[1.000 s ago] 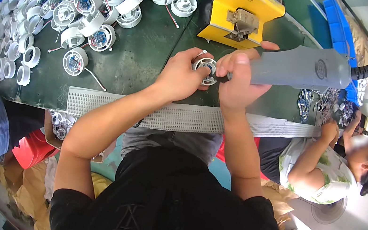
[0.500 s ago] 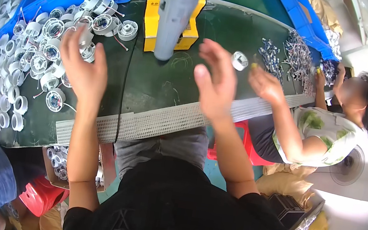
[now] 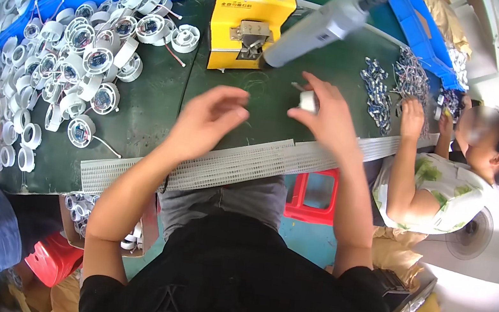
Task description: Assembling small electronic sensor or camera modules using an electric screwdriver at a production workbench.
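Right hand [image 3: 332, 120] is pinching a small white round plastic housing [image 3: 307, 101] just below the hanging grey electric screwdriver [image 3: 317, 27]; left hand [image 3: 206, 125] is hovering open, empty. I'm best keeping the housing level under the tip.

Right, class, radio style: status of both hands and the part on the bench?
Left hand open, empty, above green bench. Right hand shut on small white part. Grey hanging driver just beyond it.
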The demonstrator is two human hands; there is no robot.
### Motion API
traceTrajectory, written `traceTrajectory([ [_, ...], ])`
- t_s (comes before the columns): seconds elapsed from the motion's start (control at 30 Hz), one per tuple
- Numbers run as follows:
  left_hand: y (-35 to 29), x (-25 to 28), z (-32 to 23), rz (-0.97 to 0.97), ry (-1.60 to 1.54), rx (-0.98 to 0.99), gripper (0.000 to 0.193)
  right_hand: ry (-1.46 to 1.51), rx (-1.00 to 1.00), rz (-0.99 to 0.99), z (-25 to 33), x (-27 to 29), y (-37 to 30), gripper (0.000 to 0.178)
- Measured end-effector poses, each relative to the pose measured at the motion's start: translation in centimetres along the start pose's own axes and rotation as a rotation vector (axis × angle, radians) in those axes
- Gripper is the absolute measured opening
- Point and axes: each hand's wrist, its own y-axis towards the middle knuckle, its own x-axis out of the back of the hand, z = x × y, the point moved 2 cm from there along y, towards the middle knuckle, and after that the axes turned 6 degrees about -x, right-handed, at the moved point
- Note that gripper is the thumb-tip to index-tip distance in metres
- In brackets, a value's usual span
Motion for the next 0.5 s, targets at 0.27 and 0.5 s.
traceTrajectory([
  [0.27,-0.2,-0.9,-1.1,0.374,-0.362,0.223,0.058,0.488,0.197,-0.215,6.2,-3.6,-3.1,0.070],
  [0.5,-0.6,0.5,-1.5,0.301,-0.342,0.228,0.060,1.053,-0.227,0.382,4.8,-5.0,-1.9,0.033],
])
